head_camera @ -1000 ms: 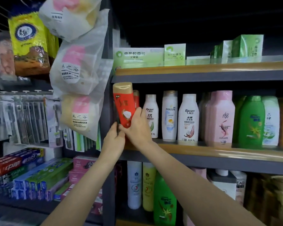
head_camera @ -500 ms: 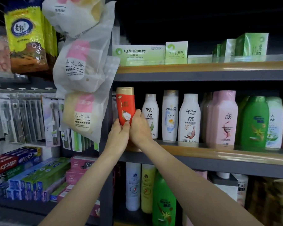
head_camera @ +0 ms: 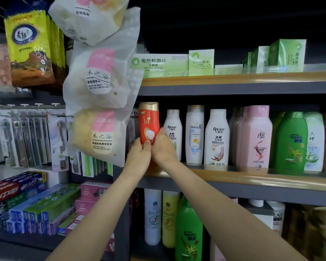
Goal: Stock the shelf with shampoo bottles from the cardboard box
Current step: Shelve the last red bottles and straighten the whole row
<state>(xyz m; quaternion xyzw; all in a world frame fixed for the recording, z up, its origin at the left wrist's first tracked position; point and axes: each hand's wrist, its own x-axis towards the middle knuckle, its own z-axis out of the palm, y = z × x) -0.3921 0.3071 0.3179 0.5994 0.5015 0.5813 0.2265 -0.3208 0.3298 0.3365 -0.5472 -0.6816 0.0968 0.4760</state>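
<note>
A red shampoo bottle (head_camera: 149,123) with a gold cap stands upright at the far left end of the middle shelf (head_camera: 233,178). My left hand (head_camera: 138,158) grips its lower left side, thumb on the label. My right hand (head_camera: 163,147) holds its lower right side. The bottle's base is hidden behind both hands. To its right stands a row of white (head_camera: 217,136), pink (head_camera: 256,138) and green (head_camera: 292,144) shampoo bottles. The cardboard box is out of view.
Bagged bath sponges (head_camera: 100,76) hang just left of the red bottle, close to my left hand. Green boxes (head_camera: 158,64) line the upper shelf. More bottles (head_camera: 188,230) fill the lower shelf. Toothpaste boxes (head_camera: 17,194) and hanging toothbrushes (head_camera: 26,138) are at the left.
The red bottle has gone from tilted and raised to upright and lower at the shelf's left end. Both hands stayed on its lower part and followed it down.
</note>
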